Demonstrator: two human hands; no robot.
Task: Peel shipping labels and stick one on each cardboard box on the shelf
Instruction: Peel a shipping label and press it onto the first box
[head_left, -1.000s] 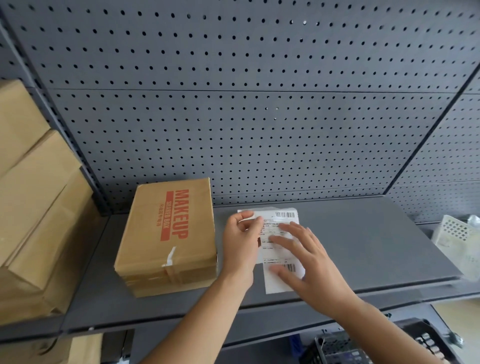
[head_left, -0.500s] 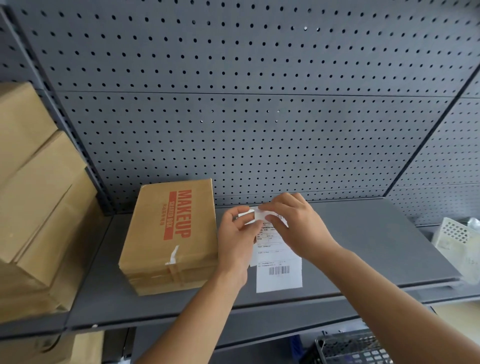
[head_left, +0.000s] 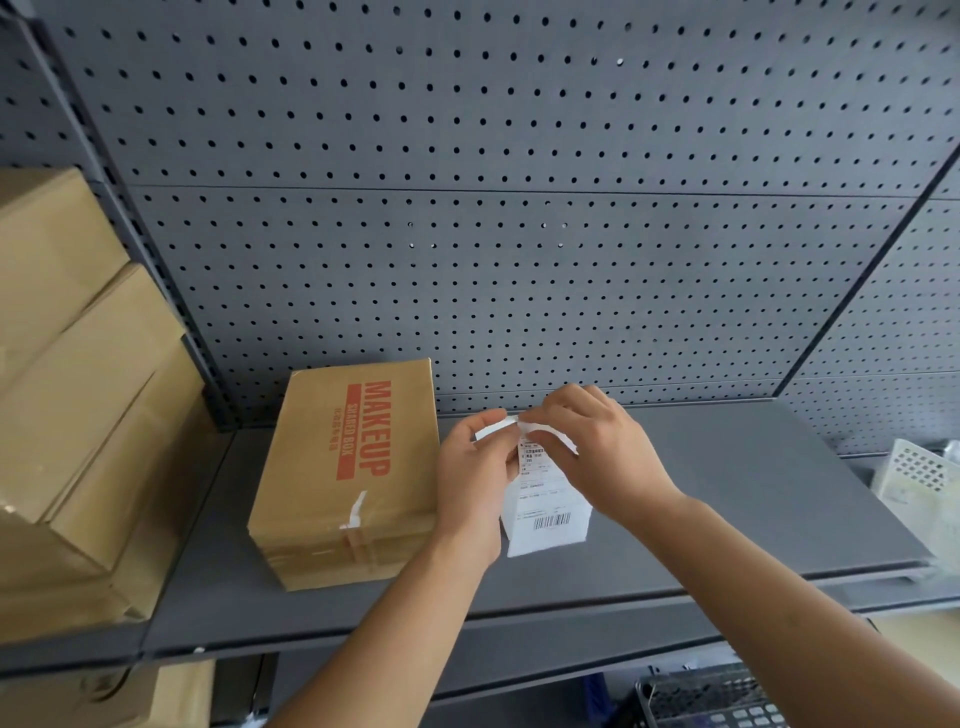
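A brown cardboard box (head_left: 343, 478) printed "MAKEUP" in red lies flat on the grey shelf (head_left: 727, 499); a scrap of white tape is on its lid. Right of it a white shipping label sheet (head_left: 550, 514) with a barcode rests with its lower end on the shelf. My left hand (head_left: 472, 467) pinches the sheet's top left corner. My right hand (head_left: 597, 447) pinches the top edge beside it, and the upper part of the paper is lifted and curled between the fingers. The hands hide the label's middle.
Several plain cardboard boxes (head_left: 67, 415) are stacked on the neighbouring shelf at the left. A grey pegboard wall (head_left: 519, 234) backs the shelf. A white perforated basket (head_left: 919, 483) stands at the far right, and a dark wire basket (head_left: 727, 696) sits below the shelf.
A second ago my right hand lay flat on the label; it has moved up to the top edge. Both hands now pinch the top, which has lifted off the shelf.
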